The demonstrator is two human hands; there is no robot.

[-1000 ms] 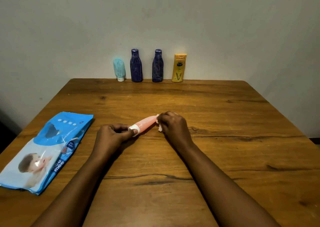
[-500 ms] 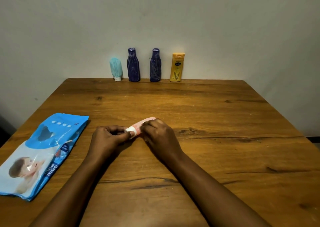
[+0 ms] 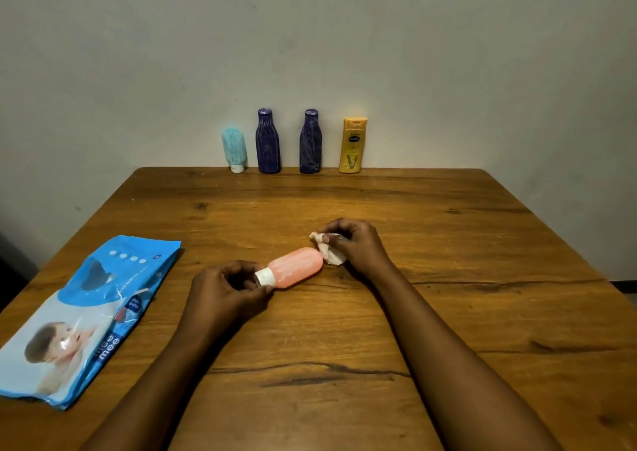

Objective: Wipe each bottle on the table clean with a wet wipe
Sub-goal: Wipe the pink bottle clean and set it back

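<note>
Fingers [image 3: 262, 290] of the left hand [image 3: 224, 295] pinch the white screw cap [image 3: 264, 276] of a small pink plastic bottle [image 3: 298, 267], held on its side low over a brown wooden table [image 3: 448, 312]. Whether the bottle rests on the wood cannot be told. At the pink bottle's rounded base end, the right hand [image 3: 358, 247] curls its fingers round a crumpled white wet wipe [image 3: 329, 255] that meets that end.

With the cap as the only hold, a firm stroke along the damp plastic could twist the pink bottle out of the pinch. It could also turn the cap loose and let the contents leak. The neck under the left fingers may go unwiped unless the hold changes.

Well to the left of the pink bottle lies a flat blue-and-white plastic pack of wipes [image 3: 86, 319], printed "mee mee" beside a picture of a baby; its smaller print is illegible. Far beyond the pink bottle, a row stands by the wall. It holds a yellow lotion bottle [image 3: 352, 145] bearing a large V and an unreadable dark oval logo, two dark blue bottles [image 3: 268, 142] [image 3: 310, 142] without legible writing, and a pale teal tube [image 3: 234, 149] on its white cap.
</note>
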